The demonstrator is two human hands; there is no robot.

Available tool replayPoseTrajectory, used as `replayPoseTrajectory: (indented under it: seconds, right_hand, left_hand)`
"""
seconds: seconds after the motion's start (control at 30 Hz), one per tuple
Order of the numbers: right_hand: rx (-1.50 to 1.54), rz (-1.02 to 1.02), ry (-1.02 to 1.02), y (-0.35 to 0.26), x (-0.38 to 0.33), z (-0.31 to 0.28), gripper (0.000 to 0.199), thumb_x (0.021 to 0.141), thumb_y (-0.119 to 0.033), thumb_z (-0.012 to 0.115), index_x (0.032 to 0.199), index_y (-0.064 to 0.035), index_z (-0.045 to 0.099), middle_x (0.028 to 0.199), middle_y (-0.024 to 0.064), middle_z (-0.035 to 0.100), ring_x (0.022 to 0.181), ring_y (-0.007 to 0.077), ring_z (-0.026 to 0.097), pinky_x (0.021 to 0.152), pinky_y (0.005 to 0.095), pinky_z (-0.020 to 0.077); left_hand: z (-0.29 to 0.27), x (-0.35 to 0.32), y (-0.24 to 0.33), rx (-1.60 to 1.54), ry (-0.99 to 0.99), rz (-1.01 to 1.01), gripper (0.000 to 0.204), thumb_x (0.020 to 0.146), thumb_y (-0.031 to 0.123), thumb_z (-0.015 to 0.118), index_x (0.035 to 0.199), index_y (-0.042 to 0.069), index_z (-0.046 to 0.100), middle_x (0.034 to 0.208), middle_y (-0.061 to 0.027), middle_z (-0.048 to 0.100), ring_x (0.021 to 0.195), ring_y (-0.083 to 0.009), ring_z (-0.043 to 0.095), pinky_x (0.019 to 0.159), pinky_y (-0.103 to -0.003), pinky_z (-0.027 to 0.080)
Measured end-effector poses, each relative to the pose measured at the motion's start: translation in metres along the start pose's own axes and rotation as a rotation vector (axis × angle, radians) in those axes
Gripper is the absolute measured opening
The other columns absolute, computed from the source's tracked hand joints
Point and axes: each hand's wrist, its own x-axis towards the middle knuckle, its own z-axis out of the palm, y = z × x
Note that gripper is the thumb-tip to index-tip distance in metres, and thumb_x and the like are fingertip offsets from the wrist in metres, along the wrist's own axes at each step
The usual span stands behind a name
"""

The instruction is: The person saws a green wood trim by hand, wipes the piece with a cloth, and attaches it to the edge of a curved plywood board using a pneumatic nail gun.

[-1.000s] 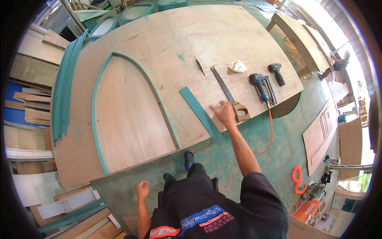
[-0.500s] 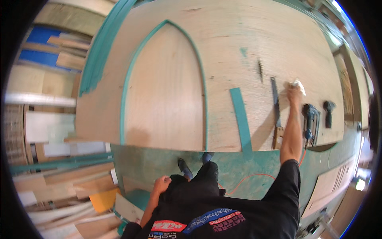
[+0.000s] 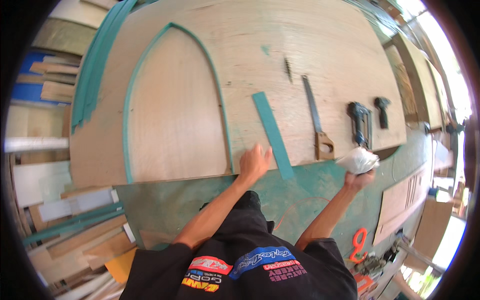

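Observation:
My right hand (image 3: pixel 361 178) is closed around a crumpled white plastic bag (image 3: pixel 357 160), held just off the near edge of the wooden tabletop (image 3: pixel 245 45). What the bag contains is hidden. Over the near edge, my left hand (image 3: pixel 255 163) is loosely bent with fingers partly apart, slightly blurred, and nothing shows in it. Right beside it lies a flat teal strip (image 3: pixel 272 132). A pointed-arch frame of teal strips (image 3: pixel 220 95) rests to the left. Farther right are a handsaw (image 3: pixel 312 105), a black nail gun (image 3: pixel 359 120) and a black handheld tool (image 3: pixel 382 111).
Long teal strips (image 3: pixel 95 70) are stacked along the table's far left. A thin dark tool (image 3: pixel 288 69) lies beyond the saw. Boards and offcuts (image 3: pixel 85 230) crowd the left side. An orange cord (image 3: pixel 295 204) runs across the green floor (image 3: pixel 200 192); a slotted panel (image 3: pixel 402 202) sits at right.
My right hand has drawn back from the tabletop toward me, bringing the white bag. My left hand has risen from beside my body to the table's near edge. The view has shifted right.

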Motion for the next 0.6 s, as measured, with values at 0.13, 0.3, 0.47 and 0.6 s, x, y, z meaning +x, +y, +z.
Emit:
replayPoseTrajectory:
  seconds: [0.13,0.3,0.47,0.6]
  right_hand:
    - [0.002,0.214,0.048,0.007,-0.116,0.0,0.053,0.102,-0.052,0.052,0.124,-0.0044,0.061,0.086,0.0031,0.065,0.074,0.0182,0.063,0.066,0.0356,0.0546]
    - [-0.307,0.388,0.253,0.016,-0.264,-0.016,0.061,0.098,-0.054,0.063,0.133,-0.0037,0.057,0.067,-0.0032,0.047,0.05,0.0105,0.04,0.046,0.0302,0.0339]
    - [-0.235,0.442,0.314,0.044,-0.315,0.009,0.041,0.098,-0.025,0.068,0.126,0.0033,0.057,0.062,-0.0033,0.043,0.047,0.0095,0.036,0.046,0.0299,0.0313]
    - [-0.141,0.272,0.248,0.051,-0.325,-0.002,0.032,0.1,-0.025,0.066,0.121,-0.0018,0.057,0.066,-0.0021,0.046,0.052,0.0101,0.039,0.049,0.0314,0.0334]
  left_hand:
    - [0.034,0.089,0.044,0.214,0.153,-0.12,0.096,0.09,0.058,0.072,0.146,-0.01,0.036,0.113,-0.028,0.065,0.089,-0.0364,0.072,0.076,-0.049,0.06]
    - [0.061,0.131,0.051,0.288,0.176,-0.248,0.108,0.082,0.057,0.08,0.15,-0.012,0.031,0.117,-0.0271,0.063,0.1,-0.0312,0.071,0.08,-0.043,0.062]
    - [0.032,0.139,0.015,-0.136,0.038,-0.197,0.089,0.084,0.045,0.081,0.141,-0.011,0.042,0.114,-0.0233,0.066,0.099,-0.0287,0.072,0.078,-0.042,0.061]
    - [-0.038,0.058,-0.005,-1.021,-0.466,0.138,0.058,0.087,0.038,0.076,0.127,-0.001,0.062,0.107,-0.0101,0.069,0.107,-0.0191,0.068,0.084,-0.039,0.057]
